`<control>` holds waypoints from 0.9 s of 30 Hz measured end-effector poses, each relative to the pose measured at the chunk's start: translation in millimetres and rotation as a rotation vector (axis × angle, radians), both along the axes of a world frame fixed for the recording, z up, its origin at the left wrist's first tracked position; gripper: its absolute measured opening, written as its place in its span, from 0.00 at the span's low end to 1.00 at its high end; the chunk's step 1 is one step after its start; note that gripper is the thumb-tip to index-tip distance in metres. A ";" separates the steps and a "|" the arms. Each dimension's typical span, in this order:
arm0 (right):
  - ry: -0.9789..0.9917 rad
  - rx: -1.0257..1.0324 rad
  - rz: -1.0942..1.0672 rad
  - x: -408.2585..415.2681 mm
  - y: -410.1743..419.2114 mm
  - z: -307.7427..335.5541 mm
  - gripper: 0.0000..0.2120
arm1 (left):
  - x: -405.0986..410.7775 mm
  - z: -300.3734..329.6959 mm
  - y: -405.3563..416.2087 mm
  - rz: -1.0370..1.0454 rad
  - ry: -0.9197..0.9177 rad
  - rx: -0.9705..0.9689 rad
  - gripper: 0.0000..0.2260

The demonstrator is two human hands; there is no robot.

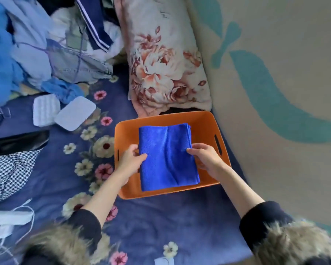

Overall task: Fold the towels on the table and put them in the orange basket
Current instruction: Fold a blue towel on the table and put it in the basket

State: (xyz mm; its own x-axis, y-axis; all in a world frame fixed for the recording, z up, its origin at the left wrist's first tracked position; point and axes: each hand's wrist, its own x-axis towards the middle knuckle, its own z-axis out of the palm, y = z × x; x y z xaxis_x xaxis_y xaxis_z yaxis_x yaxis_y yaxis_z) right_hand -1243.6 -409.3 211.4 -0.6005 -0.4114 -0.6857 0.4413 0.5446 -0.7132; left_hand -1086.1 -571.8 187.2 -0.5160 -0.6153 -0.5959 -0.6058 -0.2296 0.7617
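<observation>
A folded bright blue towel [166,157] lies flat over the inside of the orange basket [204,121], which stands on a dark blue flowered cover. My left hand [131,159] pinches the towel's left edge, thumb on top. My right hand [204,159] grips its right edge, fingers curled under the cloth. The towel's near end reaches the basket's front rim. More blue layers show at the towel's far right corner, so it is thick or stacked; I cannot tell which.
A flowered pillow [164,64] lies just behind the basket. A heap of blue and white clothes [36,44] fills the far left. Two white pads [63,111] and a checked cloth [8,173] lie to the left. A painted wall [285,92] runs along the right.
</observation>
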 end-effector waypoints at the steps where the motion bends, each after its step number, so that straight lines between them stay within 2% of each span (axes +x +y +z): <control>1: -0.022 0.009 0.016 -6.1 -11.4 -16.9 0.05 | -4.6 -16.3 -6.8 0.012 -0.046 -0.037 0.08; 4: -0.090 0.049 0.039 -17.7 -39.9 -70.5 0.05 | -15.7 -65.3 -19.7 0.026 -0.217 -0.128 0.12; 7: -0.184 0.120 0.047 -19.8 -55.6 -119.5 0.09 | -22.4 -107.3 -22.5 -0.032 -0.392 -0.212 0.11; 12: -0.269 0.181 0.064 -26.0 -70.3 -175.7 0.06 | -33.6 -151.3 -23.9 -0.114 -0.559 -0.345 0.10; 19: -0.285 0.205 0.091 -24.8 -90.4 -210.1 0.10 | -36.3 -178.3 -26.6 -0.164 -0.666 -0.491 0.12; 23: -0.247 0.201 0.105 -27.0 -92.6 -222.1 0.07 | -35.2 -188.3 -28.7 -0.134 -0.631 -0.538 0.19; 27: -0.230 0.203 0.135 -25.6 -89.5 -229.1 0.13 | -37.6 -192.7 -28.7 -0.230 -0.647 -0.609 0.28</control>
